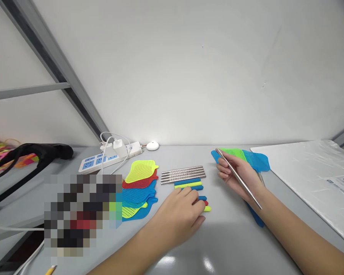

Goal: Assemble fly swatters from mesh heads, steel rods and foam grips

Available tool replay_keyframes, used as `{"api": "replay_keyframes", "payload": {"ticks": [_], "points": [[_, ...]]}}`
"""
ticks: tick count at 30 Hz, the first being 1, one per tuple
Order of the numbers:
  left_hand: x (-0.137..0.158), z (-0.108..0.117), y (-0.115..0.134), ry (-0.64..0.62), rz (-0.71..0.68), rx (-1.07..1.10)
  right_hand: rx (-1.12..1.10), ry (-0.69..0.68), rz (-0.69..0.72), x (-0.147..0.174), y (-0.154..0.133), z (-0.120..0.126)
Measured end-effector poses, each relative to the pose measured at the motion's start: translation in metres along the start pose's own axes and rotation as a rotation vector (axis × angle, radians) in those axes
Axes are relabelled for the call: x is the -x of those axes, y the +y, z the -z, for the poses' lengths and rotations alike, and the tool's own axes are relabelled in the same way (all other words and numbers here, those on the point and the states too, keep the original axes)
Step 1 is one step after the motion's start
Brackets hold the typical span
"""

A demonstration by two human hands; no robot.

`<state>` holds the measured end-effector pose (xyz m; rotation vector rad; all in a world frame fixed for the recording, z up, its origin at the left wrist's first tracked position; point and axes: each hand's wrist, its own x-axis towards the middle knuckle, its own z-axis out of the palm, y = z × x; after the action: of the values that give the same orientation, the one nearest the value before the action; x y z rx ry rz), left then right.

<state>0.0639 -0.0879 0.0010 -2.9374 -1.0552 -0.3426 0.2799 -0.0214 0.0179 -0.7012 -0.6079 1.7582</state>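
Observation:
My right hand [237, 173] is closed around a shiny metal tube [240, 181], tilted with its lower end towards me. Behind and under that hand lie fly swatters with a green head [232, 153] and blue heads [256, 158]; a blue handle [255, 215] shows below the wrist. My left hand [182, 212] rests over a row of coloured plastic handles [189, 185], fingers bent and thumb apart. Blue, red and yellow handle ends [208, 209] stick out past its fingers; its fingertips are partly hidden. Several metal tubes [183, 175] lie side by side beyond it.
Loose perforated swatter heads [140, 172] in yellow, red and blue overlap at the left. A power strip [111, 156] with chargers and cables stands behind them, beside a white round case [152, 146]. A plastic-wrapped white board [312, 172] lies right. A black frame-like object [31, 152] stands far left.

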Motion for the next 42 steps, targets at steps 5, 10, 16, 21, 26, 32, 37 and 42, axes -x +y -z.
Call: {"api": "replay_keyframes", "payload": {"ticks": [5, 10, 16, 21, 26, 32, 37, 42], "points": [[-0.004, -0.006, -0.004, -0.023, 0.054, -0.087, 0.041, 0.016, -0.002, 0.003, -0.001, -0.001], [-0.007, -0.008, -0.007, -0.03, 0.131, -0.138, 0.069, 0.01, 0.003, 0.003, -0.001, 0.001], [-0.008, -0.01, -0.013, -0.019, 0.159, -0.196, 0.128, 0.01, 0.01, 0.005, 0.0, 0.002], [-0.009, -0.013, -0.018, 0.024, 0.187, -0.179, 0.21, -0.002, 0.032, 0.003, 0.003, 0.003], [-0.008, -0.012, -0.014, 0.039, 0.22, -0.031, 0.319, -0.051, 0.04, 0.004, 0.004, 0.004], [-0.01, -0.004, -0.011, 0.292, 0.454, 0.665, 0.786, -0.152, 0.122, 0.018, 0.001, 0.001], [-0.016, -0.006, -0.023, 0.604, 0.679, 1.418, 1.479, -0.282, 0.328, 0.031, 0.013, -0.005], [-0.018, -0.003, -0.03, 0.744, 0.762, 1.703, 1.641, -0.403, 0.393, 0.036, 0.026, -0.01]]}}
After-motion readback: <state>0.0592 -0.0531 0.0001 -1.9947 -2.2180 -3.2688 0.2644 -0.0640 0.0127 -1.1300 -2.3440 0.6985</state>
